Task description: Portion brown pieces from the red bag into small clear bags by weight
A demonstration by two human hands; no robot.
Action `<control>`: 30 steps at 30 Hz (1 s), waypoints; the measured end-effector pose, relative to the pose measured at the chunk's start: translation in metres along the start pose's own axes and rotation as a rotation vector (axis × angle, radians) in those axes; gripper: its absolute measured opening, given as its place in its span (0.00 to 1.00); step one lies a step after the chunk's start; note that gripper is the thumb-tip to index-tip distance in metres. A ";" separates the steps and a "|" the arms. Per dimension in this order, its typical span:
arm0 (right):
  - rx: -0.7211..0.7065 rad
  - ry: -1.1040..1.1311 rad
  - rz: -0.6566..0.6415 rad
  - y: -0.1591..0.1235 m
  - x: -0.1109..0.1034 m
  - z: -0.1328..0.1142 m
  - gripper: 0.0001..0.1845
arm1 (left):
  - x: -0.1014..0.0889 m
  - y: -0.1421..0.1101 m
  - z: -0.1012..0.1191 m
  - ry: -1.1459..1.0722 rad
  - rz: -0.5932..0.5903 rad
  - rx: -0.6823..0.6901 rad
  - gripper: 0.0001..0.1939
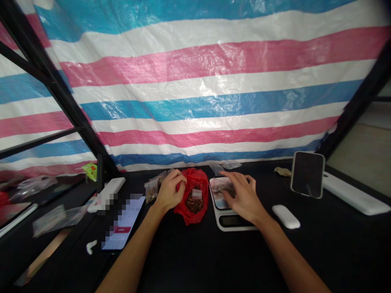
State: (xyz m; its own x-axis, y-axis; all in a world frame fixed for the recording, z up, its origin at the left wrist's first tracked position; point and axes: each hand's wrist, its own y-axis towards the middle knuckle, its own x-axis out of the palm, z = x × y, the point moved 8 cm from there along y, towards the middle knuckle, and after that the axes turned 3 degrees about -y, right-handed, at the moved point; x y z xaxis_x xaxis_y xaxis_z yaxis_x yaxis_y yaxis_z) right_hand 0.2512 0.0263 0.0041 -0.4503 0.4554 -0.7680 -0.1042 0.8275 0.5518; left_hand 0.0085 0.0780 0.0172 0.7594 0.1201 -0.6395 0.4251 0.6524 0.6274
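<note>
My left hand (169, 189) is closed on the left rim of a red plastic bag (198, 179) that lies open on the black table and holds small brown pieces (194, 203). My right hand (241, 195) rests over the platform of a white kitchen scale (227, 221), fingers curled on a small clear packet (218, 185) with brown contents. Several filled clear packets (152, 189) lie just left of my left hand.
A phone (124, 224) lies at the left, a propped dark phone (307, 174) at the right. A white oval object (285, 215), a long white bar (354, 195), empty clear bags (226, 166) and a striped tarp (214, 89) behind. Black frame bars (45, 77) at left.
</note>
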 end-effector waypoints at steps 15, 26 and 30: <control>0.042 0.139 0.073 0.002 0.008 -0.008 0.27 | 0.027 0.004 0.045 0.195 -0.081 -0.072 0.12; -0.041 0.706 -0.042 0.034 0.039 -0.064 0.39 | 0.020 0.004 0.033 -0.262 0.148 -0.191 0.14; 0.101 0.931 -0.031 0.039 0.046 -0.049 0.20 | 0.022 0.003 0.016 -0.450 0.159 -0.282 0.14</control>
State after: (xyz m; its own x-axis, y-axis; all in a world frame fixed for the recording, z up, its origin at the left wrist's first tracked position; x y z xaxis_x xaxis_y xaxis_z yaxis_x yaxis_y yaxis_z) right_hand 0.1827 0.0634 0.0068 -0.9818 0.0227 -0.1883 -0.0701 0.8791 0.4715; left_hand 0.0346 0.0702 0.0121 0.9651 -0.0578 -0.2554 0.1871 0.8347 0.5180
